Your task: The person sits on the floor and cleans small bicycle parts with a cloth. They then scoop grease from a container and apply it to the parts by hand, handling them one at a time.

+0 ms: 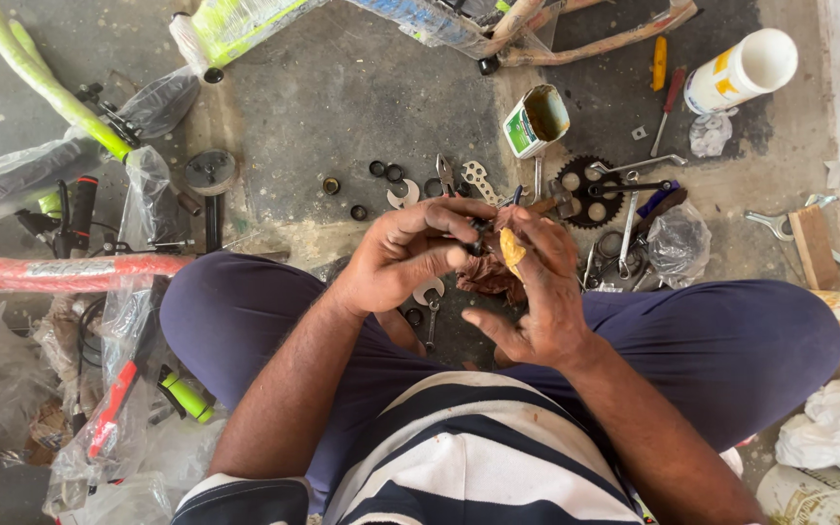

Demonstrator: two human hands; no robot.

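Observation:
I sit cross-legged on a concrete floor. My left hand (410, 251) pinches a small dark metal part (478, 238) between thumb and fingertips. My right hand (535, 292) meets it from the right, its fingers smeared with yellow grease (512, 249), and cups a brownish rag (486, 275) underneath. Both hands touch at the small part, held above my lap. What the part is exactly I cannot tell.
Ahead on the floor lie a toothed chainring (587, 190), wrenches (629, 219), rings and washers (386, 171), an open grease tin (537, 119) and a white tub (743, 68). Plastic-wrapped bicycle frames, a red tube (60, 272) and a green tube (41, 78), lie at left.

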